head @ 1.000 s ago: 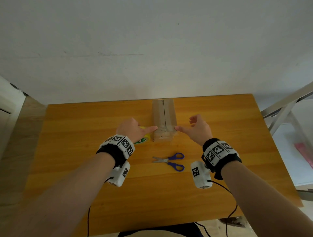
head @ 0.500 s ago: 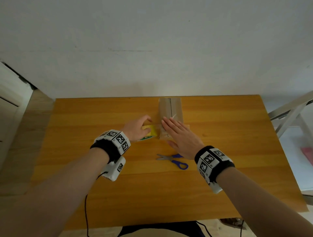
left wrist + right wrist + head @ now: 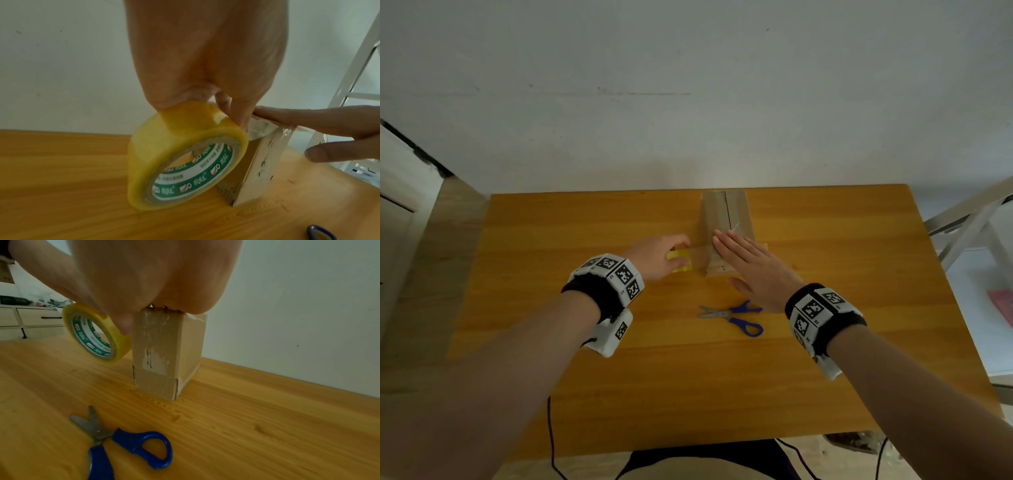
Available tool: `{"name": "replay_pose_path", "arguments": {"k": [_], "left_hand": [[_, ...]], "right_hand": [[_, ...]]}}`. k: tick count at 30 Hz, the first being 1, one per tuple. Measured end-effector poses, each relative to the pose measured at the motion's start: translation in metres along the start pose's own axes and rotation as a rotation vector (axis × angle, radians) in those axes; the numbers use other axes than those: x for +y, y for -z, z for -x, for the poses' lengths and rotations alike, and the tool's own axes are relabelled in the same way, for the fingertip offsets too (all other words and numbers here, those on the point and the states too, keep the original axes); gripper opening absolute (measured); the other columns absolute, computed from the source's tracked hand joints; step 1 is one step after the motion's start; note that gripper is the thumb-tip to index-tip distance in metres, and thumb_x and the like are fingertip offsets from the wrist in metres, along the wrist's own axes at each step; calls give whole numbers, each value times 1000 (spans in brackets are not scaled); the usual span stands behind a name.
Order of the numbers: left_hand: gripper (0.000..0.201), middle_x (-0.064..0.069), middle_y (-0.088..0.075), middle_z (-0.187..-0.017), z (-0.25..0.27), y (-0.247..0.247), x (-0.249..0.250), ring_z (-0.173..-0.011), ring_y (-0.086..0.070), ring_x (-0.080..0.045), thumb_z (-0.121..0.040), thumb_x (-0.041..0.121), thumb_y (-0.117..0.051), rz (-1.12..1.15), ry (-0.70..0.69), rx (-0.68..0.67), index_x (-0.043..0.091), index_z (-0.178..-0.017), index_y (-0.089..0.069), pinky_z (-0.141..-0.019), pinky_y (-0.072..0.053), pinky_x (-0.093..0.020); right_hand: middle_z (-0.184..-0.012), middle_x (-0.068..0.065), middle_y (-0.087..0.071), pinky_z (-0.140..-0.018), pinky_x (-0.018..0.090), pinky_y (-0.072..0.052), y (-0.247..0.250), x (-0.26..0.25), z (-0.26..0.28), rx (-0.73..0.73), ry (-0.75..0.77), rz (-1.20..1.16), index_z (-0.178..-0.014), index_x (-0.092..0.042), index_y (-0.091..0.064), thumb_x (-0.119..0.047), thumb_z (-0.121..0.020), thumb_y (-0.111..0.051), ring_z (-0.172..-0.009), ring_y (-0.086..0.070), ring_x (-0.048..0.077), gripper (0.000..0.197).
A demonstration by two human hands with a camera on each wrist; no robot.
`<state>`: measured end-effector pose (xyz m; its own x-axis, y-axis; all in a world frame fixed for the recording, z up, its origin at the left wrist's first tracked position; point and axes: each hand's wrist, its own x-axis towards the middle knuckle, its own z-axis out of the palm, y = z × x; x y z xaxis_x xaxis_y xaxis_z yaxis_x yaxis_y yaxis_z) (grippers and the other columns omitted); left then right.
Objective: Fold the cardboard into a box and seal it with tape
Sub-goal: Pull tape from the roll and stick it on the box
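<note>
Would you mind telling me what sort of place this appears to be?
Probably a plain room at home or in a small office: a wooden table against a bare white wall, and a drawer cabinet off to one side.

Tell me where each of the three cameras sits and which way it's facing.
Head: worn up high, looking forward and down at the table; both forearms, left hand and right hand show.
Left wrist: low, looking along the left hand gripping the tape roll beside the box.
Right wrist: low, looking along the right hand flat on the box, scissors in front.
All three views share the box and the tape roll.
</note>
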<state>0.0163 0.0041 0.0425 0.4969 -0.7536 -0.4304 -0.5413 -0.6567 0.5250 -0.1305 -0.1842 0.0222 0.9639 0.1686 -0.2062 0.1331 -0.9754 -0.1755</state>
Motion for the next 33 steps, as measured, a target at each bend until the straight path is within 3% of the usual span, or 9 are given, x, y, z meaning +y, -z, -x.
{"name": "replay_pose_path", "arguments": {"k": [6, 8, 10, 12, 15, 18, 22, 25, 33], "left_hand": [[34, -5, -54, -129, 7, 4, 10, -110, -56, -24, -93, 31, -51, 5, -8, -11, 21, -126, -49, -75, -41, -25], [34, -7, -55, -128, 9, 4, 12, -107, -57, -25, -93, 31, -52, 7, -15, -1, 20, -125, -49, -71, -41, -24], [34, -8, -57, -121, 8, 3, 13, -93, -58, -22, -92, 29, -53, 22, -27, 6, 18, -124, -50, -63, -41, -25], [32, -8, -59, -114, 8, 2, 12, -78, -51, -14, -92, 29, -53, 47, -31, 12, 18, -122, -50, -61, -39, -25], [30, -5, -59, -113, 8, -1, 10, -79, -51, -11, -91, 31, -53, 58, -33, 16, 20, -119, -50, -65, -44, -26], [32, -5, -57, -123, 8, -4, 8, -99, -56, -17, -91, 30, -54, 65, -37, 19, 17, -119, -50, -83, -49, -31], [34, -5, -54, -131, 11, -4, 8, -119, -52, -22, -91, 29, -54, 78, -39, 38, 15, -122, -50, -91, -45, -31], [36, -5, -52, -134, 13, -4, 8, -123, -49, -22, -92, 27, -53, 90, -43, 38, 13, -125, -50, -94, -42, -30], [35, -5, -54, -132, 15, -2, 4, -123, -50, -22, -92, 29, -53, 121, -49, 39, 15, -123, -52, -96, -44, -33]], "right_hand": [[-154, -3, 18, -118, 28, 1, 4, 6, 22, -1, -110, -23, -144, -18, 18, -34, -99, -38, -142, 15, 10, 73], [-157, -2, 10, -119, 28, -4, 6, 2, 30, 38, -151, -49, -147, -16, 10, -32, -99, -40, -144, 8, 10, 71], [-159, 3, -11, -116, 32, -22, 7, -3, 38, 117, -206, -73, -150, -11, -13, -29, -97, -45, -145, -15, 15, 64], [-145, 9, -44, -100, 38, -47, 6, -10, 46, 243, -204, -56, -136, -7, -42, -22, -93, -53, -128, -48, 25, 47], [-111, 11, -63, -73, 35, -54, -5, -18, 55, 361, -169, -10, -111, -5, -59, -12, -87, -62, -95, -63, 28, 25], [-103, 9, -63, -68, 34, -51, -24, -24, 59, 266, -198, -32, -105, -5, -60, -8, -88, -60, -88, -62, 28, 17], [-128, 7, -50, -87, 33, -47, -47, -30, 57, -11, -295, -44, -123, -8, -51, -16, -95, -50, -112, -51, 25, 30], [-137, 7, -43, -94, 33, -43, -60, -34, 54, -97, -373, -47, -132, -8, -44, -15, -96, -46, -120, -45, 24, 37], [-133, 10, -45, -94, 32, -44, -75, -43, 49, -198, -436, 42, -124, -5, -49, -6, -95, -43, -119, -47, 24, 30]]}}
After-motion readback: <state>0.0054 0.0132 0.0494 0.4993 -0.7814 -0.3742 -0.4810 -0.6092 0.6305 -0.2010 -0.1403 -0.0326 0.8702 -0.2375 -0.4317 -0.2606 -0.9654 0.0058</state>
